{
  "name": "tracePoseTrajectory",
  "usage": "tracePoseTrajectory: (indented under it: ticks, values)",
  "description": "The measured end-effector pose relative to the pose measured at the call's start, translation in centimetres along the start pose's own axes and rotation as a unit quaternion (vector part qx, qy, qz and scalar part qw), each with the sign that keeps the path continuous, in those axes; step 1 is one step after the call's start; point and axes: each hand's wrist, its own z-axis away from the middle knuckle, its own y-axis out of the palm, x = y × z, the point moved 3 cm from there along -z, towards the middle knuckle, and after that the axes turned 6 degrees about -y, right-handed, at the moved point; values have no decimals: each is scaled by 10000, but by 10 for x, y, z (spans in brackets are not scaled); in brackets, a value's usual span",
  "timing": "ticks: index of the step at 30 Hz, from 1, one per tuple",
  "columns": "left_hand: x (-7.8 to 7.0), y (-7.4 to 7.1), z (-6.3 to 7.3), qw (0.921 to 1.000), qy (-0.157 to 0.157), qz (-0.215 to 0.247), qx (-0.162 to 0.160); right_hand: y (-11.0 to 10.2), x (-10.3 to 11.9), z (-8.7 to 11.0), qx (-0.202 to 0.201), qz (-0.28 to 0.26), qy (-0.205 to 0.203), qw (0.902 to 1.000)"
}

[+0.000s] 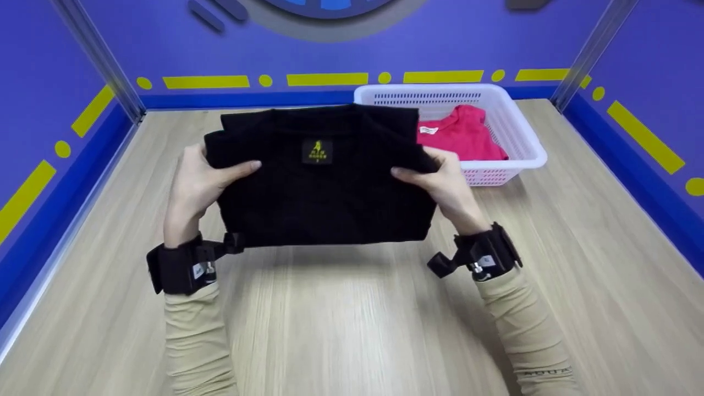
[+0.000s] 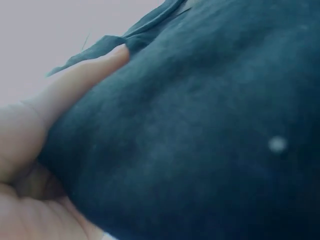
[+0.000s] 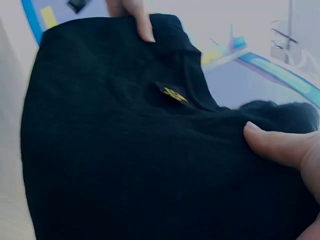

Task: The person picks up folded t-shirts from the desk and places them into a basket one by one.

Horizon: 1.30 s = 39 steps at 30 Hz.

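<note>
A folded black T-shirt (image 1: 324, 203) is held up over the table, its neckline at the far side and a dark label with yellow print below the collar. My left hand (image 1: 195, 179) grips its left edge, thumb lying on the front and the other fingers hidden behind the cloth. On the opposite edge my right hand (image 1: 448, 184) pinches it the same way. In the left wrist view the dark cloth fills most of the frame beside the thumb (image 2: 85, 80). The right wrist view shows both thumbs pressing on the shirt (image 3: 115, 140).
Behind the shirt's right side stands a white plastic basket (image 1: 520, 129) with a folded red garment (image 1: 462, 135) inside. Blue panels (image 1: 308, 55) with yellow marks wall in the wooden table (image 1: 330, 324) at the back and both sides.
</note>
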Motion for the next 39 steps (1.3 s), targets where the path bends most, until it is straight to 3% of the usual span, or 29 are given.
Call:
tracePoseTrajectory:
  ticks: [6,13,25,39]
  values:
    - [-10,19,2,9963,419,748,28,-28,16,0,-238,21,-250,9994]
    - [-13,40,-1,9843,909,1508,159,-52,27,1,-424,-166,-413,9981]
    - [-9,67,-3,9868,693,1453,199,-77,34,5,-433,-248,-481,9976]
    - [-12,74,-1,9840,944,1486,269,-82,35,5,-407,-218,-387,9982]
